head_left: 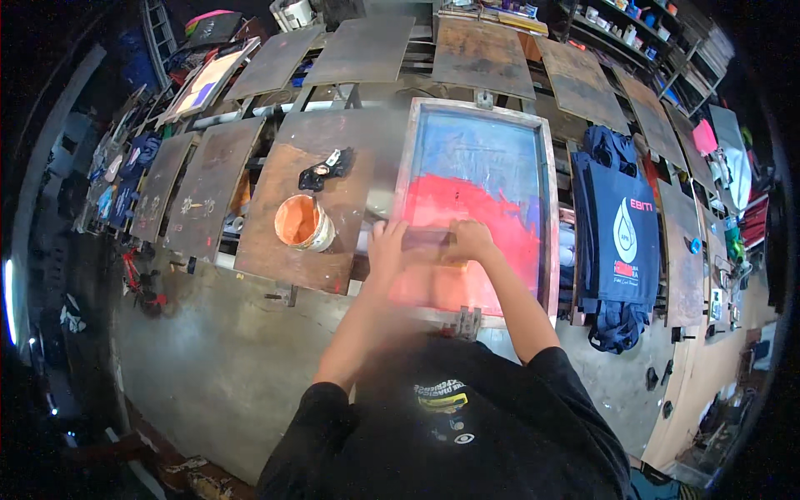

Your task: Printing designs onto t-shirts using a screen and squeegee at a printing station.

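My left hand (387, 247) and my right hand (471, 240) grip a squeegee (427, 238) held crosswise over the lower part of a wood-framed printing screen (547, 217). The blue mesh (471, 146) carries a broad spread of red-pink ink (504, 237). Left of the screen, a white bucket with orange contents (302, 223) rests on a brown board (258, 258), and a crumpled black item (321, 173) lies behind it. A blurred smear runs down the middle of the view, over part of my left forearm.
Dark flat platens (208, 183) line both sides and the back (358, 50). Dark blue printed bags (617, 217) are stacked just right of the screen. A shelf of containers (617, 25) stands at the back right. Concrete floor (200, 342) shows at the lower left.
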{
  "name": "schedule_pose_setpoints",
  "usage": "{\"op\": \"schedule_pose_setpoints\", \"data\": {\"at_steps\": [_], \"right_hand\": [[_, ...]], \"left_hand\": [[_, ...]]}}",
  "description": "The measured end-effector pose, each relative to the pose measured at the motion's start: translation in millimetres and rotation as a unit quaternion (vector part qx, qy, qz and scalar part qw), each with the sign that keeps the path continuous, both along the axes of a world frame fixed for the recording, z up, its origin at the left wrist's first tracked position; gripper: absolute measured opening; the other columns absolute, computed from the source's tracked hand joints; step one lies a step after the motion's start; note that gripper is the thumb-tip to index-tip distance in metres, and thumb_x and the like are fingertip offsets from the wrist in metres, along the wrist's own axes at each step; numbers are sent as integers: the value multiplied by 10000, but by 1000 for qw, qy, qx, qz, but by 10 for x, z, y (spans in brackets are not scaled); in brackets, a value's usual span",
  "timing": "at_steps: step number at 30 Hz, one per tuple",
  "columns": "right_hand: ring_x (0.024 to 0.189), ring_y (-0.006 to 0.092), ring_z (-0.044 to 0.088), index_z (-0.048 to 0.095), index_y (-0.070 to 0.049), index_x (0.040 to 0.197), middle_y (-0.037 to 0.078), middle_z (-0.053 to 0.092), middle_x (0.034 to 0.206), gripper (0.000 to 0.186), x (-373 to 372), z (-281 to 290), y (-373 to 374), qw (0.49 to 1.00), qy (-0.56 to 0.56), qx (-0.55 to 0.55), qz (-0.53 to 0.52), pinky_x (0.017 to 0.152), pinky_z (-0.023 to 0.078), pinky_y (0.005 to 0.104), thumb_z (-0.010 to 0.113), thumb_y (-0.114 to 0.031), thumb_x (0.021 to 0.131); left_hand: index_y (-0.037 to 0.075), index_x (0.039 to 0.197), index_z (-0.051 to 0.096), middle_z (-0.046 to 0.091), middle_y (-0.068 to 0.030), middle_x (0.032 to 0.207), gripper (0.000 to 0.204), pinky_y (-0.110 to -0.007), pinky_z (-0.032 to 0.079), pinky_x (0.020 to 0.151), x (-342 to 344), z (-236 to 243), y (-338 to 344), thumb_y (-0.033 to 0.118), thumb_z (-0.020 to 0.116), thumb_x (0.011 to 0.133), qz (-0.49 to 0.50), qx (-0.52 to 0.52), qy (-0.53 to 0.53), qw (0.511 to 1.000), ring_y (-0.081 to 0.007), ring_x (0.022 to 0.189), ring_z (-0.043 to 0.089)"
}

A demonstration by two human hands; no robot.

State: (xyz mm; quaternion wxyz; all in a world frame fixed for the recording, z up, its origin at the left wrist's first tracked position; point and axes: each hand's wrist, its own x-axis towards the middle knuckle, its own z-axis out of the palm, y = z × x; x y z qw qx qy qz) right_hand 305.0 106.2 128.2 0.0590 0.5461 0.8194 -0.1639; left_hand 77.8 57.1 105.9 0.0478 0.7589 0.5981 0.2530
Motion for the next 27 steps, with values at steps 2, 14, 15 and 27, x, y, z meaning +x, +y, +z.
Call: {"op": "schedule_pose_setpoints", "data": {"at_steps": [2, 14, 15, 27], "right_hand": [[1077, 335, 631, 640, -85, 1026, 131, 694, 1063, 630, -2, 66, -154, 998, 27, -19, -62, 875, 520, 500, 827, -488, 580], [985, 352, 643, 633, -70, 969, 130, 693, 945, 643, -128, 148, -794, 976, 11, 113, -187, 832, 513, 487, 876, -465, 524], [985, 352, 643, 633, -70, 969, 130, 693, 945, 643, -66, 104, -791, 975, 11, 114, -192, 832, 513, 487, 876, -465, 524], [986, 305, 631, 638, -124, 986, 87, 681, 969, 494, -120, -105, -595, 971, 70, 184, -135, 849, 485, 452, 821, -410, 627]], "left_hand": [[90, 1220, 607, 617, -49, 1198, 707, -453, 395, 966, -19, -41, 67, 470, 816, 662, -21, 24, -5, 999, -307, 1142, 493], [69, 1256, 558, 589, -84, 1209, 696, -450, 392, 1006, -51, 166, -167, 416, 798, 703, -131, -37, -39, 990, -307, 1162, 496], [63, 1257, 553, 589, -92, 1186, 695, -451, 392, 1006, -46, 204, -231, 415, 796, 709, -129, -80, -47, 987, -308, 1156, 499], [59, 1234, 574, 582, -124, 1208, 828, -506, 360, 975, -230, -102, 129, 722, 580, 739, -110, 13, 3, 994, -338, 1157, 480]]}}
